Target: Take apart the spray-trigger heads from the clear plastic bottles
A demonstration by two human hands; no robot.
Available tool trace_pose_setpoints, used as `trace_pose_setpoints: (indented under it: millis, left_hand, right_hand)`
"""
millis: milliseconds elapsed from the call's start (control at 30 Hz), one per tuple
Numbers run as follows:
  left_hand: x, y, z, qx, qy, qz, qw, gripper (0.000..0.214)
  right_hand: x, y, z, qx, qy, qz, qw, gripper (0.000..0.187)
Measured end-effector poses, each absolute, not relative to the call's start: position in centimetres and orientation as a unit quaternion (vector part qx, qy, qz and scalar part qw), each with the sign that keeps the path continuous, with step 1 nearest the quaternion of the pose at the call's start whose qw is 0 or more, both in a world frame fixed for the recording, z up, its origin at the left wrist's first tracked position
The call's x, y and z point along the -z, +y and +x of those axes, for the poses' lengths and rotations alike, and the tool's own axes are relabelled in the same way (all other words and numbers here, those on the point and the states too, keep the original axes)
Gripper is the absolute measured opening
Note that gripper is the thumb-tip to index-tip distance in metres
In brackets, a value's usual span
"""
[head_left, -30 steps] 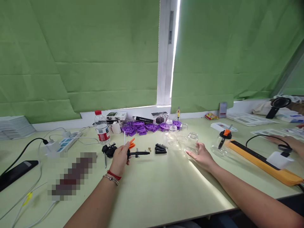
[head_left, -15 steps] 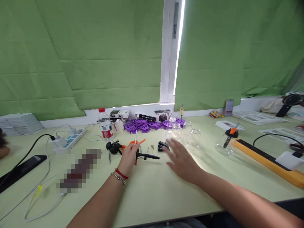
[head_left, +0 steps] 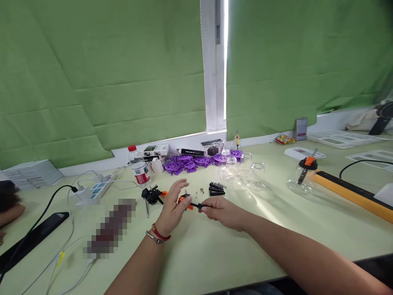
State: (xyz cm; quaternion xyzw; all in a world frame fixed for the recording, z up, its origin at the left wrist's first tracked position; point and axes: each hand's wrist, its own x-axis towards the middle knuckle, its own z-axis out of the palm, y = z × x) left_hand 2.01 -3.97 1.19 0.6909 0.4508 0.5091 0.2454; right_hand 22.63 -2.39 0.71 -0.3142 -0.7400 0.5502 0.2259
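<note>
My right hand (head_left: pixel 221 211) is closed around the right end of a black-and-orange plastic part with a thin black rod (head_left: pixel 195 205). At the part's orange end is my left hand (head_left: pixel 172 209), its fingers stretched out and apart and its thumb against the part. Just left of it lie a black clamp-like assembly with an orange tip (head_left: pixel 152 195) and a metal rod. Behind my hands are small brass-coloured pieces (head_left: pixel 202 190) and a few black pieces (head_left: pixel 216 189) with springs or screws beside them.
Purple plastic parts (head_left: pixel 184 163) and boxes (head_left: pixel 156 150) line the wall. Clear jars (head_left: pixel 257 176) stand right of centre, with a lidded jar (head_left: pixel 302 180) near an orange bar (head_left: pixel 353 194). At left are a bottle (head_left: pixel 140 168), cables and a power strip (head_left: pixel 102 189).
My right hand has come left and down and taken hold of the black rod end. My left hand's fingers have opened from their grip; the pale stick above it no longer shows.
</note>
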Motion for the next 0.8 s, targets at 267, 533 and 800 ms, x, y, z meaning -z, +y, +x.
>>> trace_pose_setpoints:
  millis: [267,533,800]
  left_hand:
    - [-0.6,-4.3,4.0,-0.449,0.494,0.610,0.427,0.036]
    - [-0.2,-3.9,5.1,-0.402,0.471,0.503,0.603,0.034]
    - [1.0,-3.5,5.8,-0.408,0.517,0.455,0.600,0.042]
  right_hand:
    - [0.8,-2.3,23.0,-0.560,-0.719,-0.283,0.300,0.028]
    - [2.5,-1.4,22.8,-0.599,-0.658,-0.327,0.317,0.023]
    - [4.1,-0.8,22.3,-0.658,-0.612,-0.316,0.304,0.019]
